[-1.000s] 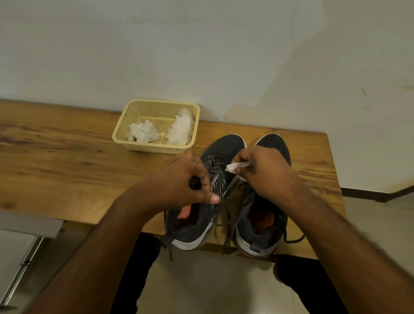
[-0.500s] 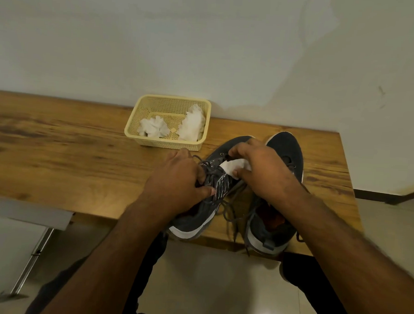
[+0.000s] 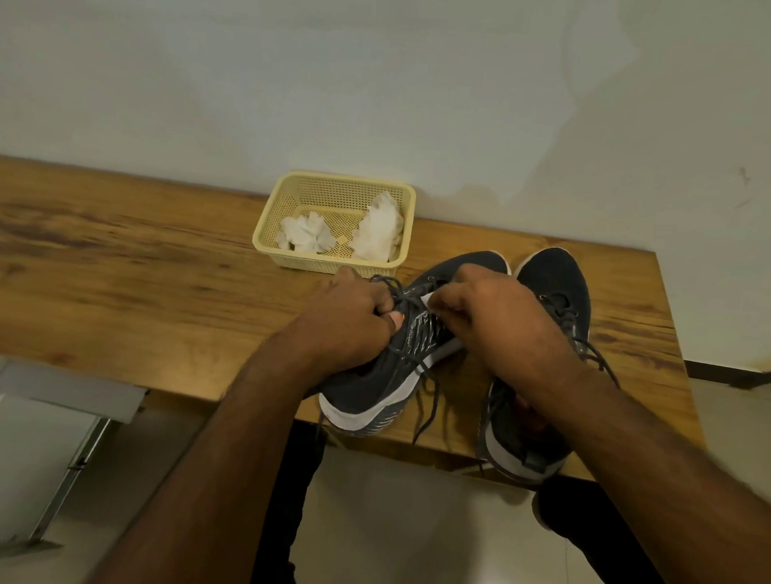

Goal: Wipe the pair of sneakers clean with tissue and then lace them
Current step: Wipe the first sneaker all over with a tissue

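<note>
Head view | left hand (image 3: 351,319) clamps left sneaker (image 3: 398,359), tilted at table (image 3: 130,278) edge | right hand (image 3: 485,315) pinches tissue (image 3: 425,299) against laces | risk: snagged tissue tears; overhanging heel slips off.

No text, label, brand, number or sign can be read anywhere in view. The dark grey knit sneaker with a white sole (image 3: 398,359) tipped on its side shows only pale stripe markings on its flank, not letters. The second dark grey sneaker (image 3: 549,291), the pale yellow perforated plastic basket (image 3: 266,236) and the brown wooden surface (image 3: 130,269) carry no legible writing.
</note>
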